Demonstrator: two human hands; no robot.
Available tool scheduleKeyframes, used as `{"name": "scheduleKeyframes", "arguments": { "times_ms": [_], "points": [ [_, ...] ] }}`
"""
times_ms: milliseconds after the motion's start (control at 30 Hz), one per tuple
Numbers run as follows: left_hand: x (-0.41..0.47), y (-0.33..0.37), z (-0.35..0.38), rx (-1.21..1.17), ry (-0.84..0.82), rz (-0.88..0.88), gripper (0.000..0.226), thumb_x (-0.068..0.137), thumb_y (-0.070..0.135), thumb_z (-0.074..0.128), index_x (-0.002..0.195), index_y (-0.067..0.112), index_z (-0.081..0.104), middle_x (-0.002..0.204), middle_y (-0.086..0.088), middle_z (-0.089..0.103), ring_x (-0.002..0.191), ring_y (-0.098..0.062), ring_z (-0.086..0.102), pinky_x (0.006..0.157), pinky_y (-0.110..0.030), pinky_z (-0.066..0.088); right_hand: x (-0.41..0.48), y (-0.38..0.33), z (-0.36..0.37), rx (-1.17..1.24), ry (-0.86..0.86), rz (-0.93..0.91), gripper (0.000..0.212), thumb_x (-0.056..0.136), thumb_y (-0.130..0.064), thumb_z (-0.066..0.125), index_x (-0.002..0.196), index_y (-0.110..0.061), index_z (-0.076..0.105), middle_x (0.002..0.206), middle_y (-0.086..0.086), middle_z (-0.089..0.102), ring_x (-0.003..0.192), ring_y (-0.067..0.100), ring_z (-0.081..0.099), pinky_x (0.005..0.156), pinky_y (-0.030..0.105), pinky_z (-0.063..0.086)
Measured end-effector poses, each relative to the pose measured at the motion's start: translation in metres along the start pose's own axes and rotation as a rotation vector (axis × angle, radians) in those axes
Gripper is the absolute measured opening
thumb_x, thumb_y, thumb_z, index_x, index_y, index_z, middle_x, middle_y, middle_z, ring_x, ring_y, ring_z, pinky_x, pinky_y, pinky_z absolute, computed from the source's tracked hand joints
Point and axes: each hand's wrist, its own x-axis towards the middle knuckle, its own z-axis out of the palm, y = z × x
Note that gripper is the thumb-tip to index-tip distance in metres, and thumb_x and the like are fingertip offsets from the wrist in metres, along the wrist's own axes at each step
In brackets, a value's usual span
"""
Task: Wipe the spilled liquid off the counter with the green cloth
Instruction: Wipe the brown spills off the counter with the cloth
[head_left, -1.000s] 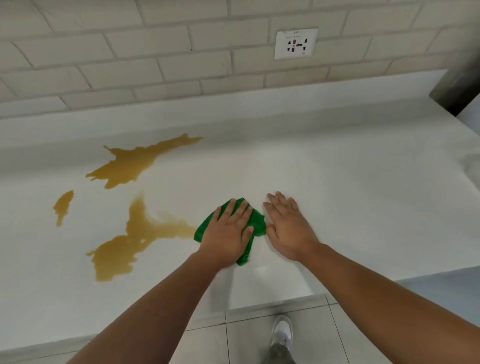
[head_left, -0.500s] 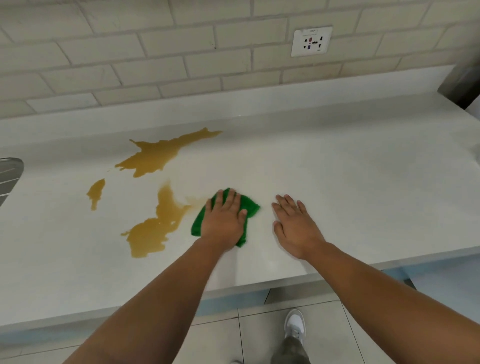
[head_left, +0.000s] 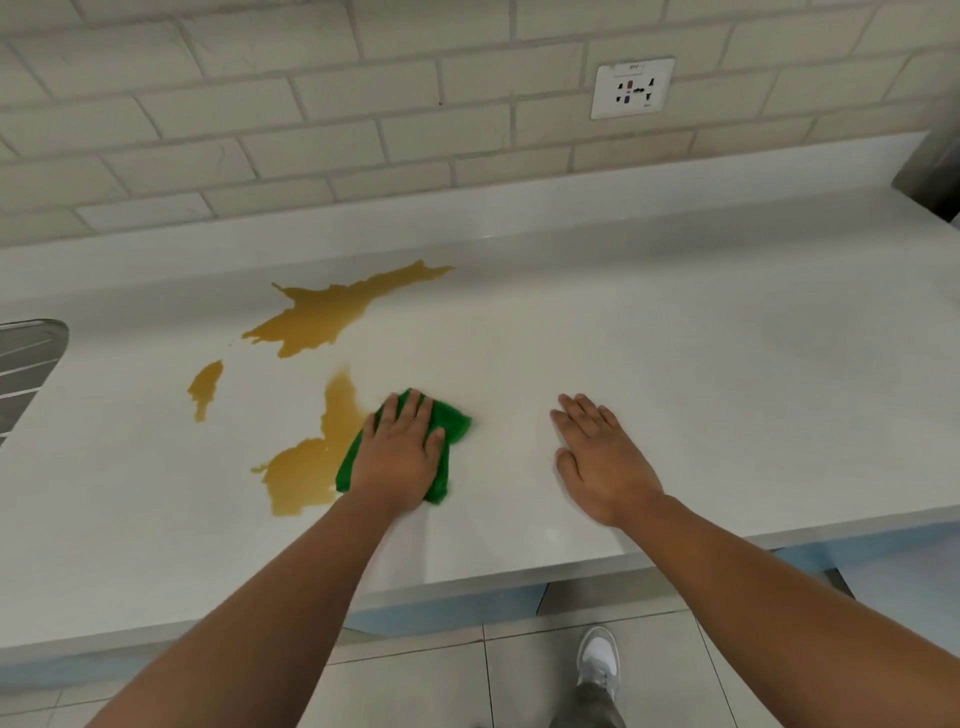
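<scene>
My left hand (head_left: 400, 457) lies flat on top of the green cloth (head_left: 453, 422), pressing it onto the white counter (head_left: 727, 364). The cloth's left edge touches the nearest patch of brown spilled liquid (head_left: 301, 475). A larger brown patch (head_left: 332, 314) lies farther back, and a small one (head_left: 205, 387) to the left. My right hand (head_left: 602, 457) rests palm down on the bare counter, to the right of the cloth, fingers spread and holding nothing.
A metal sink drainer (head_left: 26, 369) shows at the left edge. A wall socket (head_left: 631, 88) sits on the tiled wall behind. A dark object (head_left: 932, 171) stands at the far right. The counter's front edge (head_left: 571, 571) runs below my hands, with a shoe (head_left: 597, 660) on the floor.
My left hand has slid the green cloth leftwards into the nearest brown patch, covering its right part. My right hand has stayed flat, and the gap between the hands has widened.
</scene>
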Motion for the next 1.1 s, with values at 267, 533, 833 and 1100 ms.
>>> {"name": "scheduleKeyframes", "arguments": {
  "times_ms": [267, 533, 833, 1100],
  "points": [
    [0.002, 0.076, 0.009, 0.021, -0.069, 0.229, 0.059, 0.104, 0.048, 0.014, 0.158, 0.024, 0.006, 0.165, 0.006, -0.002, 0.151, -0.018, -0.008, 0.122, -0.044, -0.003, 0.0, 0.004, 0.002, 0.037, 0.034, -0.018, 0.069, 0.094, -0.04, 0.007, 0.157, -0.014, 0.019, 0.166, 0.001, 0.007, 0.152, 0.014, 0.001, 0.12, 0.027, -0.009],
    [-0.073, -0.008, 0.013, 0.012, -0.033, 0.241, 0.065, 0.098, 0.061, 0.007, 0.157, 0.034, 0.007, 0.162, 0.017, -0.005, 0.149, -0.006, -0.013, 0.123, -0.038, 0.001, -0.007, 0.006, -0.006, 0.202, 0.027, -0.03, 0.056, 0.104, -0.022, 0.033, 0.157, -0.011, 0.018, 0.165, 0.002, 0.009, 0.152, 0.012, 0.001, 0.118, 0.02, -0.011],
    [0.045, 0.088, 0.006, 0.009, -0.03, -0.093, 0.076, 0.096, 0.065, 0.012, 0.158, 0.022, 0.005, 0.165, 0.003, -0.001, 0.152, -0.023, -0.007, 0.122, -0.05, 0.0, -0.026, 0.078, -0.029, 0.088, 0.027, -0.061, 0.062, 0.1, -0.04, 0.02, 0.155, -0.011, 0.026, 0.164, 0.004, 0.017, 0.152, 0.016, 0.006, 0.12, 0.026, -0.007],
    [-0.04, 0.171, 0.038, -0.015, -0.023, 0.344, 0.065, 0.098, 0.059, 0.025, 0.156, 0.031, 0.017, 0.163, 0.015, 0.005, 0.15, -0.008, -0.01, 0.123, -0.042, 0.0, -0.023, 0.132, -0.042, -0.028, -0.019, -0.11, 0.077, 0.09, -0.047, 0.005, 0.154, -0.01, 0.027, 0.165, 0.007, 0.013, 0.153, 0.02, 0.004, 0.124, 0.038, -0.001]
  ]
}}
